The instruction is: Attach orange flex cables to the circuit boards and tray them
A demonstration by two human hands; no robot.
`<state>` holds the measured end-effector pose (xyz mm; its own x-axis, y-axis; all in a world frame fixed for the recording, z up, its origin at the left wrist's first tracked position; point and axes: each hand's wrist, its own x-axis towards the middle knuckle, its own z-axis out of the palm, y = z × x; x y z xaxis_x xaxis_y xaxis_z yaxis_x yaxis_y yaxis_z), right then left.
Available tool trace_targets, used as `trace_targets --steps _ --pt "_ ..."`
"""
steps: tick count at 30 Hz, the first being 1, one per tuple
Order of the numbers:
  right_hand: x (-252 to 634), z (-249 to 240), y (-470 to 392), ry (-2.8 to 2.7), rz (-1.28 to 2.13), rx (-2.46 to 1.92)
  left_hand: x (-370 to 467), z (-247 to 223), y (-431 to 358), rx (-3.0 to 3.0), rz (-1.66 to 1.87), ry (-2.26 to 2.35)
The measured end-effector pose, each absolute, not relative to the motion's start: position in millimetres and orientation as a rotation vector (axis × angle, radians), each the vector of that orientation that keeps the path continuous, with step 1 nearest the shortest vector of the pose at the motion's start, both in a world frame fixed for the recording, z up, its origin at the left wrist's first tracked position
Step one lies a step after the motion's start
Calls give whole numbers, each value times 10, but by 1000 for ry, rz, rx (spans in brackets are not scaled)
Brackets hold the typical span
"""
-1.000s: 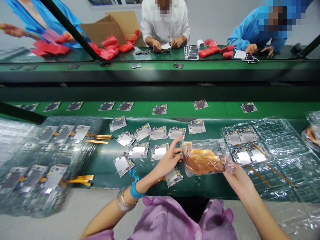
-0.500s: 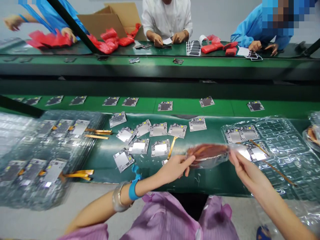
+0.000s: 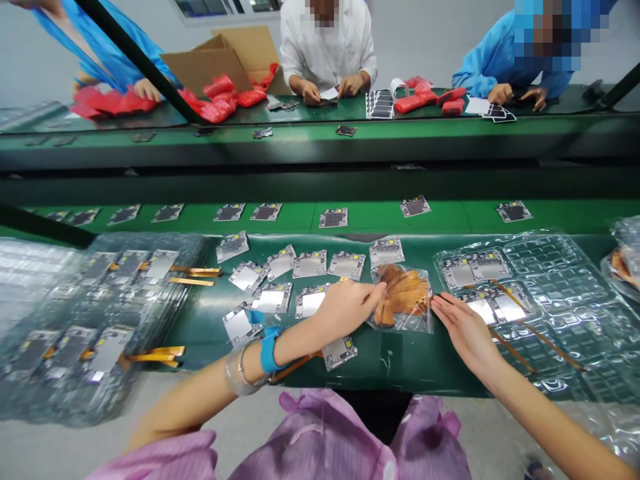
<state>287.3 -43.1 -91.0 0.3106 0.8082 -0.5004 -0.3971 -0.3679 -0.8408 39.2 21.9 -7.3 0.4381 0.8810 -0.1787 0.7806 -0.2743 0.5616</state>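
A clear plastic bag of orange-brown flex strips [image 3: 403, 298] lies on the green bench between my hands. My left hand [image 3: 350, 305], with a blue band at its wrist, is closed on the bag's left edge. Beside the right edge, my right hand [image 3: 463, 327] has its fingers stretched out, fingertips touching the bag. Several circuit boards with silver plates [image 3: 309, 265] lie loose to the left and behind the bag. Under my left wrist sits another board [image 3: 340, 352] with an orange strip.
Clear trays with boards stand at the left [image 3: 165, 313] and right [image 3: 555, 280]. A green belt [image 3: 370, 217] carries spaced boards behind the bench. Across it, people handle parts near red packets [image 3: 220, 100] and a cardboard box [image 3: 205, 67].
The bag has turned from edge-on to lying flat, its strips now showing fanned out. My right hand's fingers have opened from their pinch. The view has shifted slightly.
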Motion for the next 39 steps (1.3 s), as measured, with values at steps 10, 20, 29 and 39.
trace_targets --steps 10,20,29,39 --pt "2877 -834 -468 -1129 1099 -1464 375 42 276 1895 473 1177" --pt "2900 -1208 -327 -2281 501 -1644 300 -147 346 1071 662 1289" --pt "2970 -1247 -331 -2283 452 -1618 153 -354 459 1342 558 1378" --pt "2952 -1328 -351 -2349 330 -1593 237 -301 320 1219 569 1320"
